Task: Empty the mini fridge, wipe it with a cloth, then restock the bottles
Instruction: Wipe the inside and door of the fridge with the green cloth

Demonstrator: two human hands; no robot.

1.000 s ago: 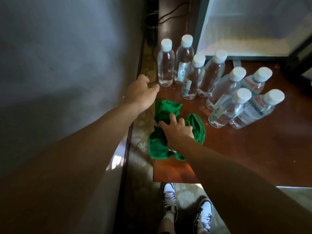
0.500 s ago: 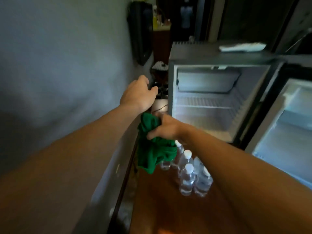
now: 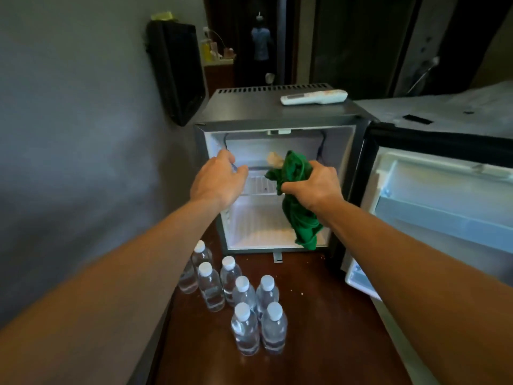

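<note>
The cloth (image 3: pixel 301 218) is dark green and crumpled, bunched in the right hand (image 3: pixel 313 187), whose fingers (image 3: pixel 322 168) are curled tight round its upper part; its loose end hangs down in front of the lower compartment of the mini fridge (image 3: pixel 277 113), at the right side of the opening; the interior is white and lit, with a wire shelf (image 3: pixel 258 186) across the middle. The left hand (image 3: pixel 216 182) is at the left edge of the opening, fingers loosely curled and holding nothing; whether they touch the wall I cannot tell. The door (image 3: pixel 444 218) stands swung wide to the right; clear white-capped bottles (image 3: pixel 244 298) stand upright, clustered on the desk (image 3: pixel 327 315) in front, towards its left edge; bare wood lies between them and the door; a white remote (image 3: pixel 313 97) lies on top of the fridge.
</note>
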